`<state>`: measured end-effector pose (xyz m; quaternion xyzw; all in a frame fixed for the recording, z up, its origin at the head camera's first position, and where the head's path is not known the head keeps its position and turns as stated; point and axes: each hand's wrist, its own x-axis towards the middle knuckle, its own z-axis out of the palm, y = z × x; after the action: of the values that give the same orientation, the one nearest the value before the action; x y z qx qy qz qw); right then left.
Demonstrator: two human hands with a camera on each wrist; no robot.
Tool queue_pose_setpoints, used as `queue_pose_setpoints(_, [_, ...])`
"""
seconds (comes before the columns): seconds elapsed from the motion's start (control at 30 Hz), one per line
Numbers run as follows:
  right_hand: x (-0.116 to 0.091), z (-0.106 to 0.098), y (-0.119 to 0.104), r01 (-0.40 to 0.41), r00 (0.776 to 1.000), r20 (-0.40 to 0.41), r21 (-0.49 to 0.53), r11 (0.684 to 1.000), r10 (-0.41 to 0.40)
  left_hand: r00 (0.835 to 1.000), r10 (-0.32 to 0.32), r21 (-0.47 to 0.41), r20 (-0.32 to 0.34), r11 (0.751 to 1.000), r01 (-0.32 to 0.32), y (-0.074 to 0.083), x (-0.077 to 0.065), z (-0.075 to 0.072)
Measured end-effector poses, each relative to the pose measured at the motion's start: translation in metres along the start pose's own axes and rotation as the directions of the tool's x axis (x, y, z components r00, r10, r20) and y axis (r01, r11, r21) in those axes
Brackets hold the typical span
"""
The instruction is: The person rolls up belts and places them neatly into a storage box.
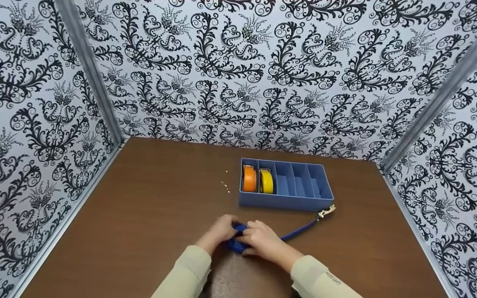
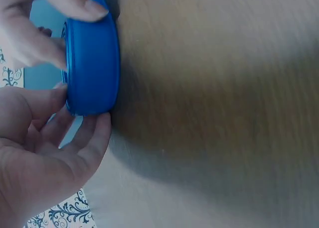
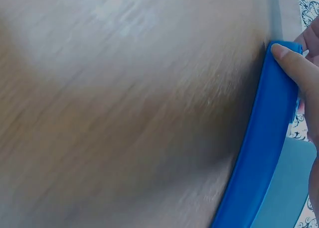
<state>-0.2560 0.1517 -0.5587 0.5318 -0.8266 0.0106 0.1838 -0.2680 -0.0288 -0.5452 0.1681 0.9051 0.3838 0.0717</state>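
A blue belt (image 1: 236, 246) lies wound into a coil near the front of the table, standing on its edge. Its loose tail runs to the right and ends in a gold-coloured metal buckle (image 1: 326, 212). My left hand (image 1: 222, 228) grips the coil from the left, thumb and fingers around its edge, as the left wrist view shows on the blue band (image 2: 94, 63). From the other side my right hand (image 1: 261, 240) holds the coil. In the right wrist view its thumb presses the flat outer face of the band (image 3: 264, 133). The coil's inner turns are partly hidden by fingers.
Behind the hands stands a blue-grey box (image 1: 285, 202) with several compartments. An orange coiled belt (image 1: 249, 179) and a yellow coiled belt (image 1: 267, 181) sit in its two leftmost compartments. Small pale crumbs (image 1: 225, 186) lie left of the box. Patterned walls border the brown table (image 1: 160, 194).
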Motion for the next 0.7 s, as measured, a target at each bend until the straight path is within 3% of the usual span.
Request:
queue_pose_setpoints(0.23, [-0.008,-0.009,0.0,0.046,0.998,0.04,-0.001,0.999,-0.046,0.983,0.143,0.017,0.115,0.989,-0.146,0.003,0.003,-0.004])
queue_pose_setpoints(0.4, [-0.01,-0.009,0.002,0.041,0.998,0.052,0.023,0.999,-0.042,0.971,0.172,0.0,0.165,0.985,-0.174,0.006,0.003,-0.006])
queue_pose_setpoints(0.5, [-0.007,-0.008,0.0,0.023,0.998,0.053,0.035,0.999,-0.024,0.972,0.184,-0.056,0.144,0.983,-0.178,0.003,0.002,-0.008])
queue_pose_setpoints(0.7, [-0.005,-0.007,-0.004,-0.028,0.995,0.098,0.014,1.0,0.026,0.991,0.134,-0.194,0.001,0.972,-0.132,-0.011,-0.004,-0.004])
